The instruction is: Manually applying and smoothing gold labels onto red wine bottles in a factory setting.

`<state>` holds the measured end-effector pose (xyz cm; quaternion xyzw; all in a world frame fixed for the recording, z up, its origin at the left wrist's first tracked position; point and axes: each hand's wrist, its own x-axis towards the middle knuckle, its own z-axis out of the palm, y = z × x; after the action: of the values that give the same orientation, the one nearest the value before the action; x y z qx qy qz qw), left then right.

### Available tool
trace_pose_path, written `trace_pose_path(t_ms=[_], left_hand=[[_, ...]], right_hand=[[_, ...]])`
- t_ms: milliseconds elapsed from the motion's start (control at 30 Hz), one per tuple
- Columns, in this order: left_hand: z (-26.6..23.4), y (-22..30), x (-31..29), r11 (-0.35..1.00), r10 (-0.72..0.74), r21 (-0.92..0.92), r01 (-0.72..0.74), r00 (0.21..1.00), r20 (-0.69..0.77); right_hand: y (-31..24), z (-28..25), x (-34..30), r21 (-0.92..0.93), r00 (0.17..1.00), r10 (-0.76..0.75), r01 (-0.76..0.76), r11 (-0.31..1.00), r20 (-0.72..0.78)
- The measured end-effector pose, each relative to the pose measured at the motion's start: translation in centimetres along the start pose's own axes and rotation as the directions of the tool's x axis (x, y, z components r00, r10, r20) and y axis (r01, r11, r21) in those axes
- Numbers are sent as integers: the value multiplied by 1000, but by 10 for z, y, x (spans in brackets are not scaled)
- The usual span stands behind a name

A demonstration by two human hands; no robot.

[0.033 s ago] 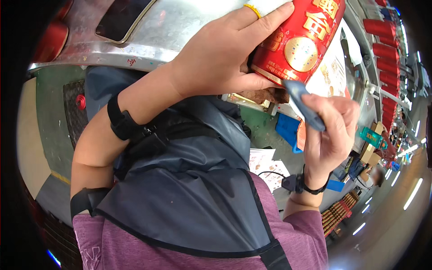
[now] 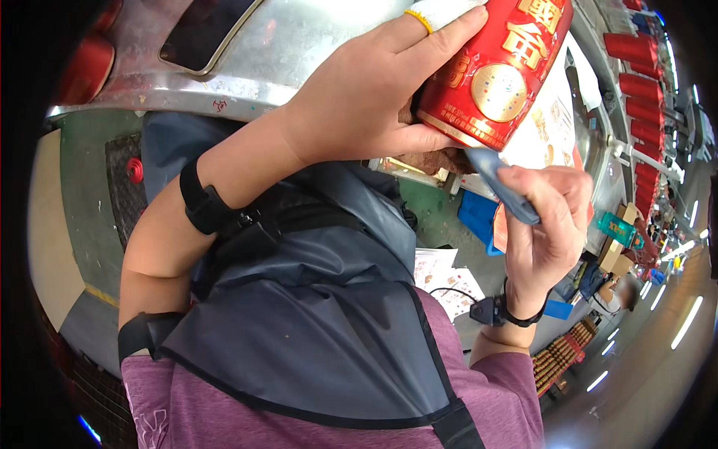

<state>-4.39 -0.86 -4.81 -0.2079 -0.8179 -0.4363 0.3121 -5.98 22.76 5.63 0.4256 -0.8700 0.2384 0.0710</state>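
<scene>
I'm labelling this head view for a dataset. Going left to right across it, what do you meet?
Red knob on the floor mat → black wrist strap → left hand → red can → blue tool in the right hand → row of red cans.

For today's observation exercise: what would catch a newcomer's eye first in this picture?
First, the shiny red can with gold medallions at the top centre, gripped by the left hand. Just below it, the right hand pinches a slim blue tool whose tip meets the can's bottom rim. Behind the can curves a silvery metal machine surface, and the grey apron fills the lower middle.
</scene>
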Motion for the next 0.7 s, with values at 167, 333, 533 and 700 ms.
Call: trace_pose_path(t_ms=[167, 333, 533, 700], left_hand=[[-1, -3, -5, 999, -45, -21, 46, 998, 49], [-9, 1, -7, 990, -131, -31, 137, 979, 156], [-8, 13, -10, 896, -442, 42, 442, 876, 193], [-7, 1, -13, 986, -166, -6, 169, 973, 158]], right_hand=[[17, -1, -15, 377, 979, 202, -171, 910, -42], [24, 9, -8, 653, 837, 540, -360, 666, -89], [61, 9, -9, 851, 807, 565, -411, 328, 172], [62, 16, 9, 817, 773, 548, -518, 254, 320]])
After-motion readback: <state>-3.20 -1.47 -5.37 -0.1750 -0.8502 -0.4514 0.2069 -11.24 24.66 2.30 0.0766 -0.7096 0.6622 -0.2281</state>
